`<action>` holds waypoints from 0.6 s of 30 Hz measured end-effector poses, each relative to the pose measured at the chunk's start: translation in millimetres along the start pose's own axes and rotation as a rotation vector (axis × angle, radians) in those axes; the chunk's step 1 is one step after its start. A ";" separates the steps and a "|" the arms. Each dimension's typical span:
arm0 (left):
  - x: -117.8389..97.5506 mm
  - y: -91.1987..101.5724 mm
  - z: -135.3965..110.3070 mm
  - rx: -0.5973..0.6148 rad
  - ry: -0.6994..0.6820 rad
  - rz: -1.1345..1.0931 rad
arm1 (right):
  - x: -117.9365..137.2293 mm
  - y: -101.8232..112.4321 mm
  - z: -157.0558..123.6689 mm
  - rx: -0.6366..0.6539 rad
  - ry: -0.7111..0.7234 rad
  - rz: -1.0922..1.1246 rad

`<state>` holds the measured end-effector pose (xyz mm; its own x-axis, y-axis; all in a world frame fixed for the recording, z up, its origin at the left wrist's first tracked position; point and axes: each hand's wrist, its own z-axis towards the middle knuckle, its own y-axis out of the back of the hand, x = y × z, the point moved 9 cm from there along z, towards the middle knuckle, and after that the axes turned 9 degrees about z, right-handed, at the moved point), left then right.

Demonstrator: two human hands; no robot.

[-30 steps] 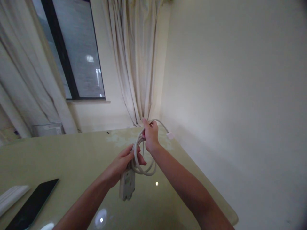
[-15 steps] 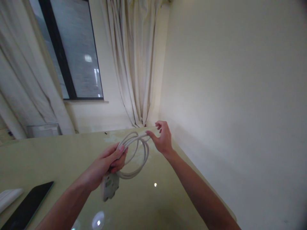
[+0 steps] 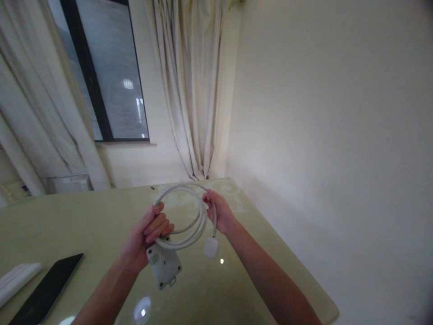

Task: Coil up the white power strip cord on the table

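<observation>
My left hand (image 3: 154, 230) is closed around the left side of a coiled white cable (image 3: 203, 221). Just below its fingers hangs a white power strip (image 3: 165, 264), its back with screw holes turned partly toward me. My right hand (image 3: 218, 210) pinches the cable near its free end, at the right of the loops. From there a short length drops to a white plug (image 3: 211, 247), which dangles below the right fingers. The coil is held above the table, with several loops lying close together.
A pale green glossy table (image 3: 111, 216) spreads below, its right edge running along a bare wall (image 3: 321, 158). At left lie a dark flat tablet-like thing (image 3: 47, 289) and a white object (image 3: 18, 280). Curtains (image 3: 189, 90) hang beside a window (image 3: 111, 67) behind the table.
My right hand has gone from spread fingers beside the coil to pinching the cable's end. The plug now shows below it. My left hand has turned, and the power strip's back faces me more.
</observation>
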<state>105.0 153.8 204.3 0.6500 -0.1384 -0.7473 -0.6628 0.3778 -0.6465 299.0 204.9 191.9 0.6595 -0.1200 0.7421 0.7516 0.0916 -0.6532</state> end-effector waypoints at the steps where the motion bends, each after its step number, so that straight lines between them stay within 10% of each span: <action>1: 9.7 0.6 2.5 -0.004 0.008 -0.060 | -7.5 2.6 1.7 -0.061 -0.038 0.062; 10: 107.8 36.6 40.8 -0.159 0.183 -0.082 | -68.5 75.7 -12.1 -0.489 -0.409 0.168; 18: 199.0 66.8 85.4 -0.376 0.333 0.365 | -37.0 167.4 12.6 -0.407 -0.197 -0.430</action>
<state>221.9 229.7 25.6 0.2463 -0.3622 -0.8990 -0.9453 0.1149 -0.3053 400.5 237.1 57.0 0.3171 0.1263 0.9399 0.9118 -0.3133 -0.2655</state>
